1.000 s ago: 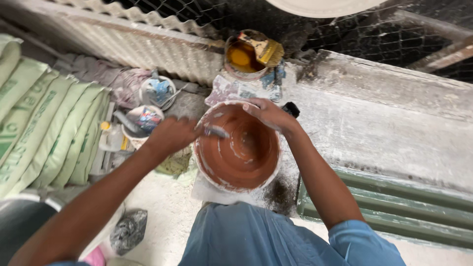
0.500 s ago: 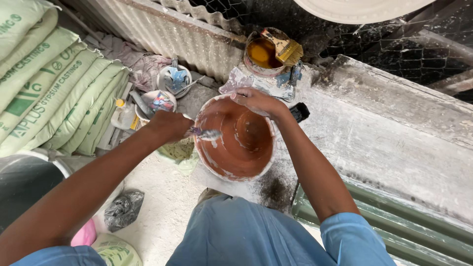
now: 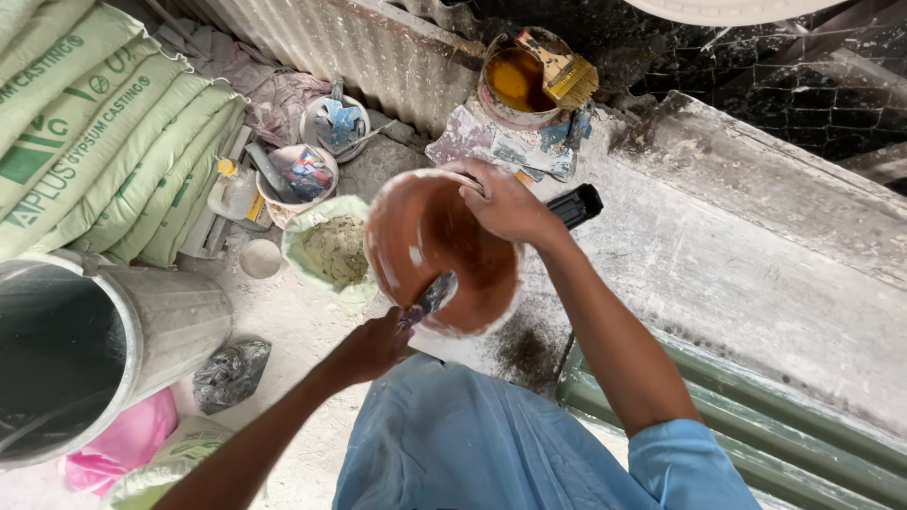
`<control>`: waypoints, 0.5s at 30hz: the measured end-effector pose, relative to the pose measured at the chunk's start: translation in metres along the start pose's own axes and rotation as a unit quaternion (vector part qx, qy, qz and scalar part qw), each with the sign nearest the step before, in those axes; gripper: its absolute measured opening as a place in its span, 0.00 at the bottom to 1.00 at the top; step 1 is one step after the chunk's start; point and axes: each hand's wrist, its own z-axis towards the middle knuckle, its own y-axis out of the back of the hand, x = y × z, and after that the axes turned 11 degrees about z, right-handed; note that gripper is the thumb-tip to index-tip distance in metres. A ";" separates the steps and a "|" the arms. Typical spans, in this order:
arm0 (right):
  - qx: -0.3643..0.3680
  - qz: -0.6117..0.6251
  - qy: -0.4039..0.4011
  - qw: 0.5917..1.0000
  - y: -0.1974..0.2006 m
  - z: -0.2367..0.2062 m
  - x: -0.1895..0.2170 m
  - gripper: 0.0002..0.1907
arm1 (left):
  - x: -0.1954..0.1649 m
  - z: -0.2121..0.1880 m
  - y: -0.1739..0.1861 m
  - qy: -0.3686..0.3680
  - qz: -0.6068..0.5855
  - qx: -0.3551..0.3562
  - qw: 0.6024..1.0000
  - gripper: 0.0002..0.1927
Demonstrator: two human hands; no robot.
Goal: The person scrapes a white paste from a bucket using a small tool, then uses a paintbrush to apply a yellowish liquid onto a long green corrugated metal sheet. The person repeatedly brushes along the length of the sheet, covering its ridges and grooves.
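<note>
Here, my right hand (image 3: pixel 505 203) grips the far rim of a reddish bowl (image 3: pixel 444 255), fingers curled over it. My left hand (image 3: pixel 373 345), clenched around a brush (image 3: pixel 430 299), holds its tip inside the bowl's near side. A sack of powder (image 3: pixel 331 250) sits just left.

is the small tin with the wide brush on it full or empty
Partly full: the tin by the corrugated sheet holds amber liquid below its rim, with the wide brush lying across its top.
</note>
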 end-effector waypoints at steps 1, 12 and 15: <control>-0.005 -0.035 -0.024 0.999 -0.006 -0.001 0.006 0.26 | -0.008 0.001 -0.007 0.007 -0.037 -0.011 0.999 0.21; -0.026 -0.128 0.172 0.976 -0.082 -0.013 0.017 0.32 | 0.046 0.036 -0.063 0.080 0.295 -0.154 0.940 0.26; -0.016 -0.128 0.181 0.975 -0.082 -0.012 0.011 0.34 | 0.056 0.033 -0.067 0.088 0.363 -0.327 0.868 0.24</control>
